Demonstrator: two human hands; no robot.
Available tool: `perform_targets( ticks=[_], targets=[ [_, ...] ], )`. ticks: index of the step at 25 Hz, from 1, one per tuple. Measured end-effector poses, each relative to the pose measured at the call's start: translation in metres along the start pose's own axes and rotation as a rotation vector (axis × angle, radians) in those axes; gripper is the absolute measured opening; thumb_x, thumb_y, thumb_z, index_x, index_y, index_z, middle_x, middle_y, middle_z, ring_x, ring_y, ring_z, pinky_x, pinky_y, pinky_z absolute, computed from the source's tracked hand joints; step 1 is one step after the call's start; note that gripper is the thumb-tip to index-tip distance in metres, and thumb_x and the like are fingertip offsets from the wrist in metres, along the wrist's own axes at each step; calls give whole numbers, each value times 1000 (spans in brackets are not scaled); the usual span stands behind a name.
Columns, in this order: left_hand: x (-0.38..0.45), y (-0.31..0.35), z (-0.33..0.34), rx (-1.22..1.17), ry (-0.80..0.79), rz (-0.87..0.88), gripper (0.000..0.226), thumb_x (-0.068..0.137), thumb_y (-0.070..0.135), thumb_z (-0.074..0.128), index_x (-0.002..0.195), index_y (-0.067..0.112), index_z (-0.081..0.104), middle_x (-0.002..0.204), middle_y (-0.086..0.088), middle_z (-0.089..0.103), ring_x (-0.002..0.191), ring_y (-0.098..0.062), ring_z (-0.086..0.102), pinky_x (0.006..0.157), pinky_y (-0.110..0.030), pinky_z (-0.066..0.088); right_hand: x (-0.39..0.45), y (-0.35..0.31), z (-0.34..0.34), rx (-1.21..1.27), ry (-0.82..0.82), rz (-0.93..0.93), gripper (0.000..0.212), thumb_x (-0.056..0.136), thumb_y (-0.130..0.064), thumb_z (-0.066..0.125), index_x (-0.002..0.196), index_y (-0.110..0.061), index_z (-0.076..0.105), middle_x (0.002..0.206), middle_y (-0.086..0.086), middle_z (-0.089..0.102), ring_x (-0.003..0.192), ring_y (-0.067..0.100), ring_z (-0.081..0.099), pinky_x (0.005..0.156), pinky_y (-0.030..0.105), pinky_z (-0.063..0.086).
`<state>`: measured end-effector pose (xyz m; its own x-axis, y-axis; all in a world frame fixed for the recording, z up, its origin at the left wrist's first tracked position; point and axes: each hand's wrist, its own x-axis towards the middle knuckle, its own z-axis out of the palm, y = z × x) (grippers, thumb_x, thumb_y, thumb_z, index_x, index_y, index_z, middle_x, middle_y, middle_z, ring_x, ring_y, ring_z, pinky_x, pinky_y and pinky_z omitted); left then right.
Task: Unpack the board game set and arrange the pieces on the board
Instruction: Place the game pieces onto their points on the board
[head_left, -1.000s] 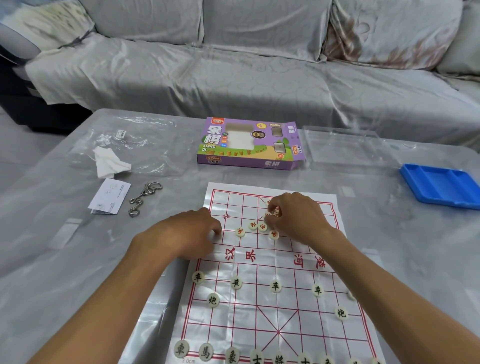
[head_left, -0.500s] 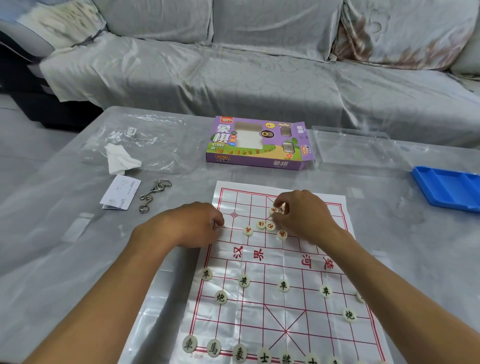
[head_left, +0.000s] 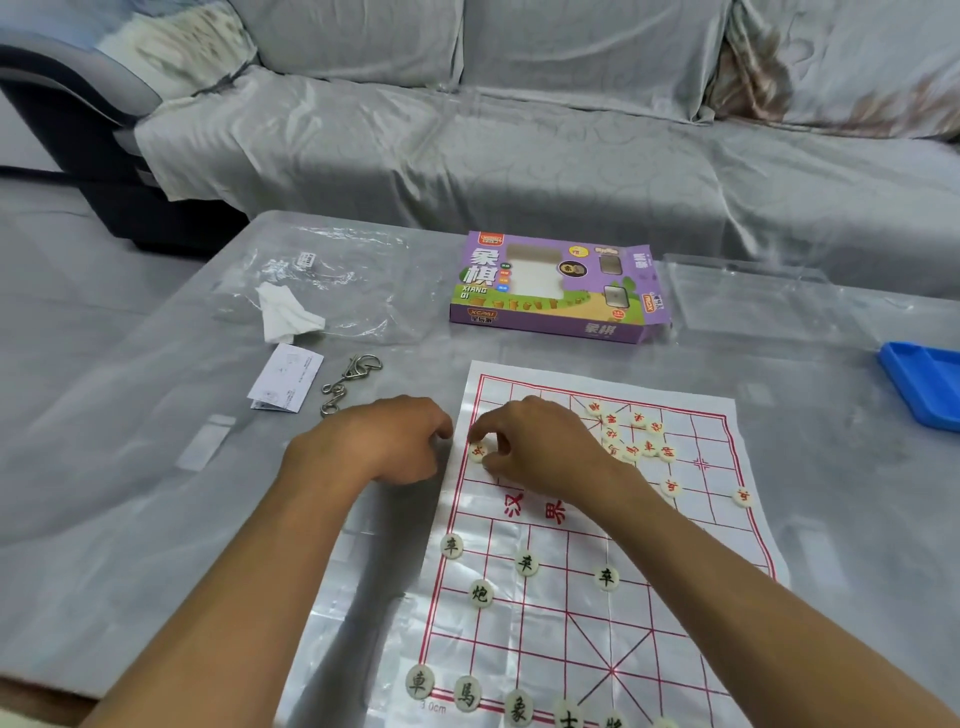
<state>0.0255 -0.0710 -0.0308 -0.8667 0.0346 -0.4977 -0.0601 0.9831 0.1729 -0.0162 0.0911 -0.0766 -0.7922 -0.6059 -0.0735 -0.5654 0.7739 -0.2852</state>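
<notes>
Pinching a round cream red-marked game piece (head_left: 477, 451) at the left edge of the white red-gridded paper board (head_left: 587, 545), right hand (head_left: 540, 447); left hand (head_left: 384, 441) curled beside board, holding nothing visible.

The right hand (head_left: 540, 447) covers part of the board (head_left: 587, 551), so the squares under it cannot be seen. The bottom row of pieces (head_left: 467, 693) is cut off by the picture's lower edge. The blue tray (head_left: 922, 382) runs off the right edge. The red pieces in the pile (head_left: 631, 434) near the board's far side are too small to read. The left hand's fingertips (head_left: 444, 428) curl under, hidden from view.
</notes>
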Motion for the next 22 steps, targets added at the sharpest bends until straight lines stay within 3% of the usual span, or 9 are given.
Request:
perform_targets(
  ticks=[3,6,12,20,22],
  targets=[
    [2,-3,-3,-8,25,-6,48,93,18,48,139,33,45,140,2,47,123,-20,50,92,-29,43,-1,-2,4,-41,47,81,39,84,-48,66,116,-27,63,107,-4,67,87,15,59,70,24,38],
    [3,-2,-3,14,32,-18,52,91,11,45,139,33,45,141,0,46,121,-22,50,83,-28,42,-2,-4,9,-29,76,109,35,84,-53,64,106,-26,64,99,-4,68,76,11,54,67,23,37],
    [2,4,-1,21,-8,-20,55,90,8,47,140,31,44,137,-2,49,117,-23,53,76,-26,40,0,-8,15,41,54,73,28,90,-40,63,116,-30,66,113,-3,69,93,15,64,85,27,49],
    [6,2,3,9,2,-7,49,92,18,52,138,33,45,138,1,48,119,-22,51,90,-29,45,-5,-12,14,99,51,76,34,91,-34,63,124,-29,61,118,-1,67,100,17,63,90,27,47],
    [5,4,3,28,65,7,44,93,25,51,136,34,47,138,4,48,118,-21,52,91,-31,46,-13,-6,3,84,78,64,39,90,-35,64,129,-30,56,115,-2,68,99,17,63,88,29,48]
  ],
)
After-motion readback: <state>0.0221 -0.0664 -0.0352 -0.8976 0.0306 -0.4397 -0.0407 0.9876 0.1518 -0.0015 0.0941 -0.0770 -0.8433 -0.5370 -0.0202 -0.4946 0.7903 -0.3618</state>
